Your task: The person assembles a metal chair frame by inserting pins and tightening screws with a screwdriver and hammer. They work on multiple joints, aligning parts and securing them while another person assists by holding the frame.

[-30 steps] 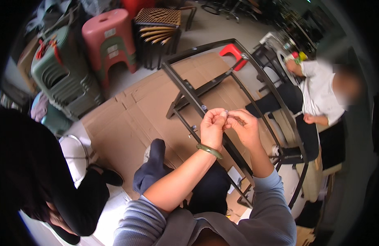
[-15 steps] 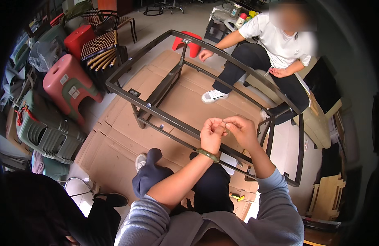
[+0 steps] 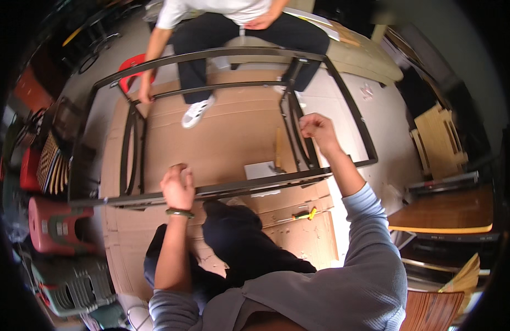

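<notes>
A dark metal table frame [image 3: 266, 181] stands in front of me, with open rectangles of rail and cross braces. My left hand [image 3: 178, 186], a green bangle on its wrist, is at the near rail, its fingers loosely bent and apart. I cannot tell whether it touches the metal. Over the frame's right brace hangs my right hand [image 3: 319, 132], thumb and fingertips pinched together. Anything between them is too small to make out. Across from me a seated person's hand [image 3: 146, 91] reaches down to the frame's far left corner.
Cardboard [image 3: 222, 143] covers the floor beneath the frame. On it lie a hammer [image 3: 278, 143], a white sheet [image 3: 256, 171] and a yellow-green-handled screwdriver [image 3: 304, 214]. Pink [image 3: 59, 223] and green stools [image 3: 81, 284] stand left. A wooden tabletop [image 3: 448, 209] is at right.
My hands, together at the fingertips before, have parted: the left to the near rail, the right toward the right brace. My view has turned right. The other person's hand has lowered at the frame's corner.
</notes>
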{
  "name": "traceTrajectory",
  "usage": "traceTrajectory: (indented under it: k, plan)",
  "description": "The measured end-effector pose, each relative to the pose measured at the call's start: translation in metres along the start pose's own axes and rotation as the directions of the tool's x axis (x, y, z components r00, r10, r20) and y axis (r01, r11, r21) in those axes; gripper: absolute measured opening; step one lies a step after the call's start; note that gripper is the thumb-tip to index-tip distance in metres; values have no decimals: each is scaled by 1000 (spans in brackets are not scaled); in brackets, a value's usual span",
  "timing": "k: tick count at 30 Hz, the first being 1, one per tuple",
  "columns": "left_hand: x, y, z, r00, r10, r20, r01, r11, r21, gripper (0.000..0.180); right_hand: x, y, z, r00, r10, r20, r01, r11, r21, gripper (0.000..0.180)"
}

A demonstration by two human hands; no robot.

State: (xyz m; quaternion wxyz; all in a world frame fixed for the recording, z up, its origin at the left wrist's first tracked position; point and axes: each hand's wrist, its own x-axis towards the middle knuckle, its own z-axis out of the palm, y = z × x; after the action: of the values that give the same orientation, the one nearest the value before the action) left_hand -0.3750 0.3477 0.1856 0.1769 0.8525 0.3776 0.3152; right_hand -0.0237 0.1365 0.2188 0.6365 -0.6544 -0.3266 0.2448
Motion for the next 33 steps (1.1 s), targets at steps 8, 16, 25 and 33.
traceTrajectory:
  k: [8,16,25,33]
  plan:
    - [-3,17,15,1000,-17,26,9,956,294,11,116,35,-231,777,-67,-626,-175,932,-317,8]
    - [5,22,17,992,-36,125,5,970,241,12,254,103,-273,662,129,-738,-184,983,7,17]
    - [9,24,19,983,-84,162,51,979,197,13,279,115,-299,730,236,-641,-242,967,81,9]
    - [8,23,21,983,-82,165,50,981,188,12,277,114,-298,763,231,-603,-250,967,53,8]
